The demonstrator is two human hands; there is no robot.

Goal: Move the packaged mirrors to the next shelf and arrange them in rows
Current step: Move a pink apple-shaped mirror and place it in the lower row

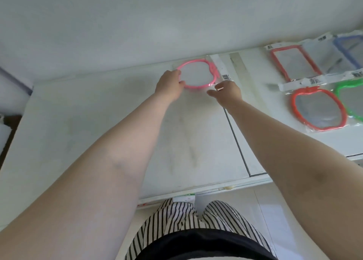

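Observation:
A pink-framed round mirror in clear packaging [196,74] lies flat at the back of the left white shelf [98,122], close to the wall. My left hand [170,83] grips its left rim with fingers curled over the frame. My right hand [225,91] touches the packaging at the mirror's lower right edge; its fingers are partly spread and a ring shows. On the right shelf [261,122] lie more packaged mirrors: a red rectangular one [292,65], a blue one [349,51], a red apple-shaped one [318,110] and a green one [351,100].
A seam and a metal strip [238,67] divide the two shelves. The white wall [137,23] rises right behind the shelves. Below the front edge are price labels [184,197], my striped trousers and the tiled floor [275,220].

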